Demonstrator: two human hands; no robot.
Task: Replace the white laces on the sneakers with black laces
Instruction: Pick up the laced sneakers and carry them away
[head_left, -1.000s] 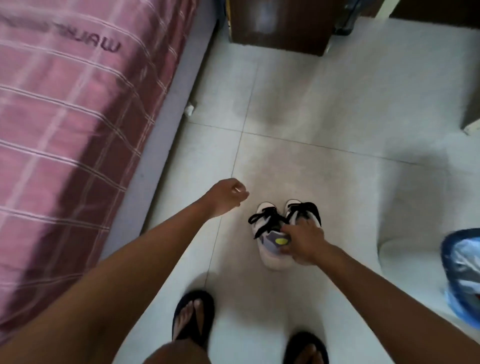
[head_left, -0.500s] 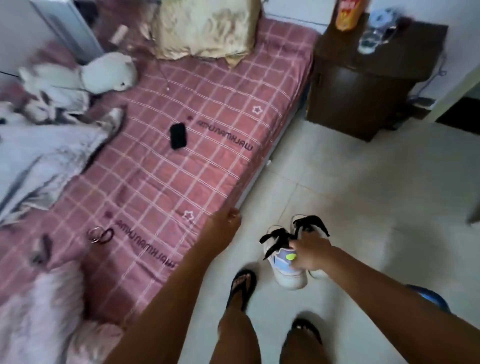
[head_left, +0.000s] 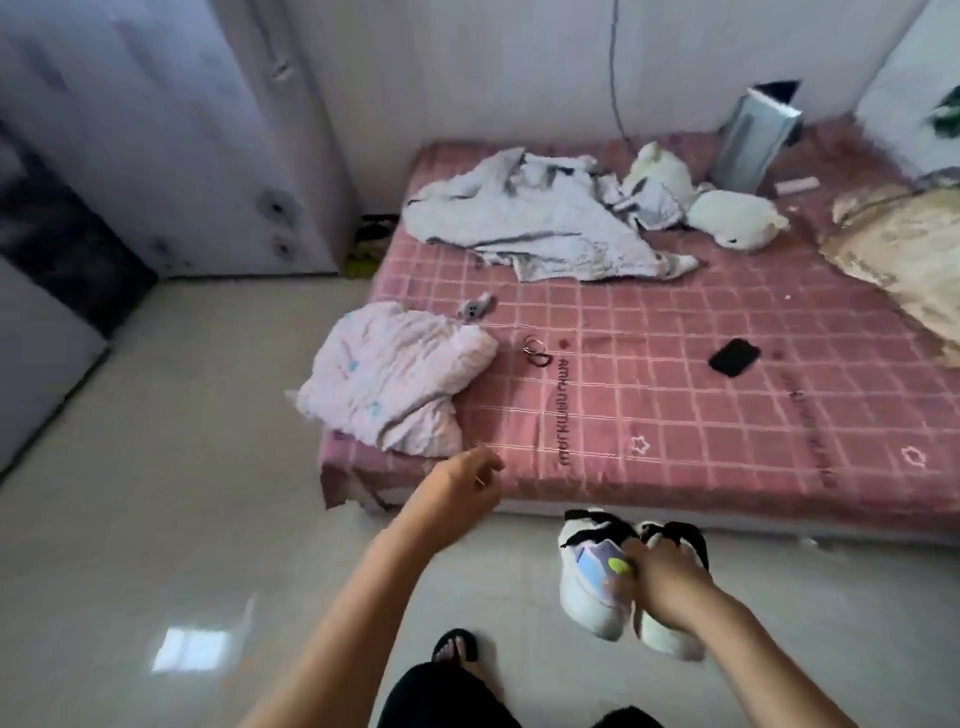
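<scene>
Right hand (head_left: 662, 582): grips both sneakers (head_left: 592, 592) together at their collars, toes pointing down.
Left hand (head_left: 457, 491): fingers loosely curled, holding nothing, nearer the bed (head_left: 675, 405).
Laces (head_left: 597, 525): black.

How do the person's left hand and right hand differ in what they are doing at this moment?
The right hand grips the pair of white sneakers with black laces, carrying both together; the left hand holds nothing, its fingers loosely curled. The right hand hangs over the floor, nearer the person; the left hand reaches farther forward, toward the edge of the pink checked bed. Both arms are bare and extended forward.
</scene>
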